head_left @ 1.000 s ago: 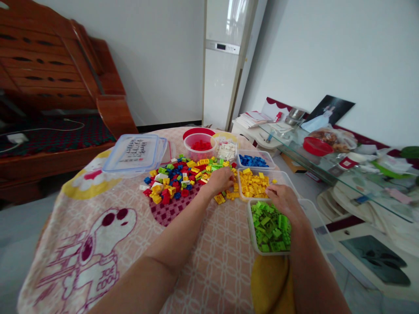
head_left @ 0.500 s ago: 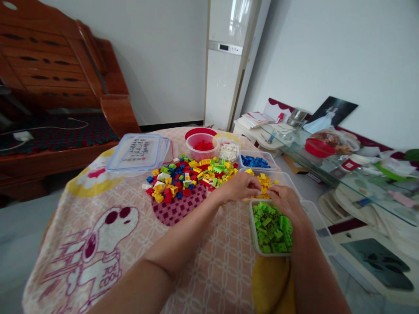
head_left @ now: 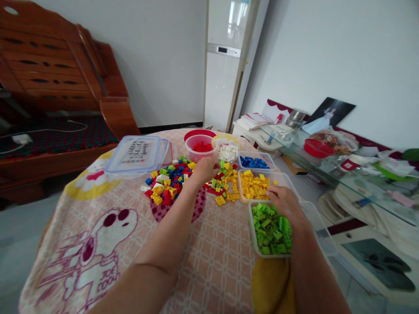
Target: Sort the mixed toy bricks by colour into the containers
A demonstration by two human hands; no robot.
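Note:
My left hand point(head_left: 206, 171) is over the far part of a mixed pile of toy building bricks point(head_left: 170, 185), its fingers curled together near yellow and green ones. What sits between them, if anything, is hidden. My right hand point(head_left: 284, 200) rests at the near right corner of a clear box of yellow bricks point(head_left: 255, 185). Its thumb and fingertips are pressed together, and anything held there is too small to name. Directly below it stands a clear box of green bricks point(head_left: 270, 229), its right side partly covered by my right wrist.
Behind stand a box of blue bricks point(head_left: 253, 162), a heap of white bricks point(head_left: 227, 151) and a round tub point(head_left: 200, 153) with red bricks. Clear lids point(head_left: 134, 152) lie at the left. A cluttered glass shelf point(head_left: 347, 174) borders the table at right.
My left hand has moved left from the yellow box to the brick pile, uncovering the yellow bricks. My right hand has stayed about where it was.

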